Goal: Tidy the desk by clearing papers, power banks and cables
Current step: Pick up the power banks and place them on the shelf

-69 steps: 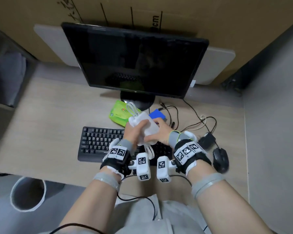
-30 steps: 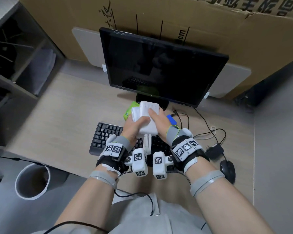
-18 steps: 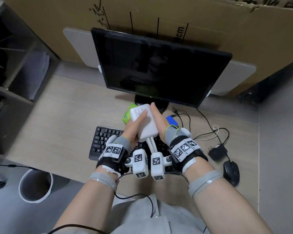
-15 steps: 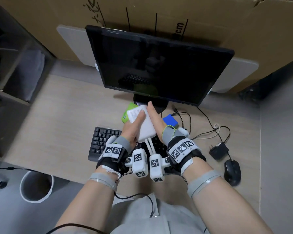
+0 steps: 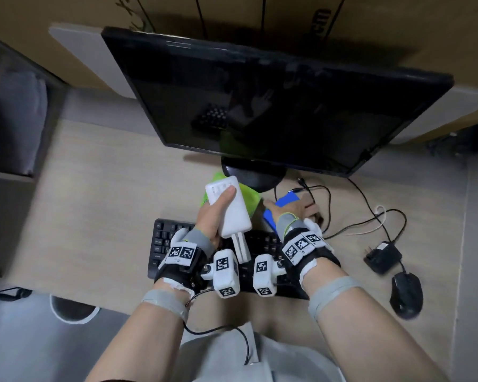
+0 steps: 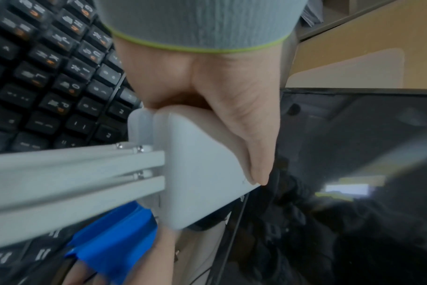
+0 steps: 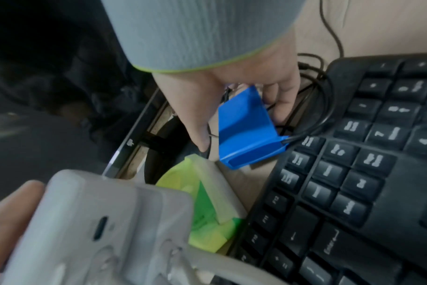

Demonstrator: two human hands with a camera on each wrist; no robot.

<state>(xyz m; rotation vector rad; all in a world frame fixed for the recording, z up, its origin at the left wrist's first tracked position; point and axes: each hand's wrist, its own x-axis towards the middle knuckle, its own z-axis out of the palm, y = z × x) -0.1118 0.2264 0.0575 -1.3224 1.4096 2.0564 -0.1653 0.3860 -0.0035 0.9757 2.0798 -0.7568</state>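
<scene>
The white power bank [image 5: 229, 206] is held above the black keyboard [image 5: 166, 244], in front of the monitor stand [image 5: 253, 176]. The left hand [image 5: 214, 216] grasps it, thumb laid along its top face and fingers wrapped beneath. In the left wrist view a second white slab lies flush behind the first; whether it is another power bank cannot be told. Two flat white cables [image 5: 240, 248] hang from the power bank's near end over the keyboard.

The right hand [image 5: 294, 209] reaches to the blue power bank [image 5: 283, 204], which lies on the desk [image 5: 94, 202] just beyond the keyboard's far edge. In the right wrist view its fingers curl over the far edge and the thumb sits beside the near-left edge; a closed grip cannot be confirmed. A thin black cable [image 7: 312, 129] enters the blue unit's corner.

A green packet [image 5: 249, 199] lies under the white power bank, touching the monitor stand. Right of the blue unit, black cables [image 5: 364, 221] loop to a black adapter [image 5: 382, 257], with a black mouse [image 5: 406, 296] near the desk's right edge. The desk left of the keyboard shows bare wood.
</scene>
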